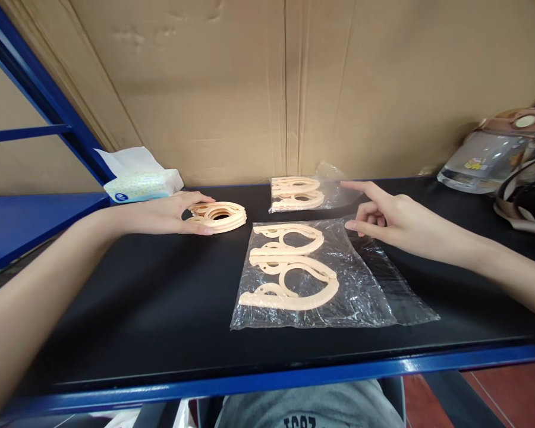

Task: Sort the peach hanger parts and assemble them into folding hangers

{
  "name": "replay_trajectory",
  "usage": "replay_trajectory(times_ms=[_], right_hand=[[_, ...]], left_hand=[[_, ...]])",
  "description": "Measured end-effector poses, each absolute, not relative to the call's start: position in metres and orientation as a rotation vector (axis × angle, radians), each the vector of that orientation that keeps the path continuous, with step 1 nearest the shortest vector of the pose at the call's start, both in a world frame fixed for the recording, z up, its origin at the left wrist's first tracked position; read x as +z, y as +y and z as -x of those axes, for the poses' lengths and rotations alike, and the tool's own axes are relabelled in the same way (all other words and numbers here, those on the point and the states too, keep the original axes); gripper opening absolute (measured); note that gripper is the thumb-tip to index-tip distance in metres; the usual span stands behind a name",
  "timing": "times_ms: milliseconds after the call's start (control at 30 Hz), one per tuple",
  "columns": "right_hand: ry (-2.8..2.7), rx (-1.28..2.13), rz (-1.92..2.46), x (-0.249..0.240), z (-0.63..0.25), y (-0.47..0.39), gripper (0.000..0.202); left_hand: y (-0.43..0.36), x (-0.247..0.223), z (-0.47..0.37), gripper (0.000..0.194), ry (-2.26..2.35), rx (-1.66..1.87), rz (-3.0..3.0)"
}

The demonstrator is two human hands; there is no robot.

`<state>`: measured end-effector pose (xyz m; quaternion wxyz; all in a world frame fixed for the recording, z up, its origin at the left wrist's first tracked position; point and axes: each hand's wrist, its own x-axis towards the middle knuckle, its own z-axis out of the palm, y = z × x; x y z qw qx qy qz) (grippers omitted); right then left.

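My left hand (185,214) is wrapped round the left end of a stack of cream plastic pieces (225,217) lying on the black table. Nearest to me, a clear plastic bag (361,285) lies flat with cream curved pieces (310,300) inside. Behind it rests a second clear bag (334,193), also with cream pieces (298,195) in it. Over the right side of the bags is my right hand (378,217), index finger stretched out by the rear bag and thumb at the top edge of the front one. It is open and holds nothing.
A tissue pack (140,185) sits at the back left beside a blue metal frame (49,77). Cardboard (205,89) stands behind the table. A clear bottle (481,157) and a dark bag (532,193) are on the right. The table has a blue front edge (267,380).
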<state>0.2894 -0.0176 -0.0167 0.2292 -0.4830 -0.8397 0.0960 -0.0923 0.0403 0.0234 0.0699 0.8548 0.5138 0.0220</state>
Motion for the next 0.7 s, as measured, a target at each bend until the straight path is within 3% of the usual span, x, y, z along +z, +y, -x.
replay_trajectory(times_ms=[167, 400, 600, 700], right_hand=[[-2.283, 0.227, 1.329, -0.013, -0.287, -0.020, 0.065], [-2.087, 0.197, 1.179, -0.011, -0.271, -0.035, 0.057], [-2.077, 0.665, 1.107, -0.006, -0.257, -0.050, 0.024], [-2.031, 0.893, 1.093, -0.002, -0.254, -0.055, 0.019]], left_hand=[[0.057, 0.020, 0.097, 0.080, 1.718, 0.079, -2.484], [0.023, 0.013, 0.044, 0.077, 1.500, 0.644, -2.986], [-0.026, -0.006, -0.004, 0.067, 1.067, 0.898, -3.243], [-0.033, -0.008, -0.007, 0.068, 0.975, 0.947, -3.302]])
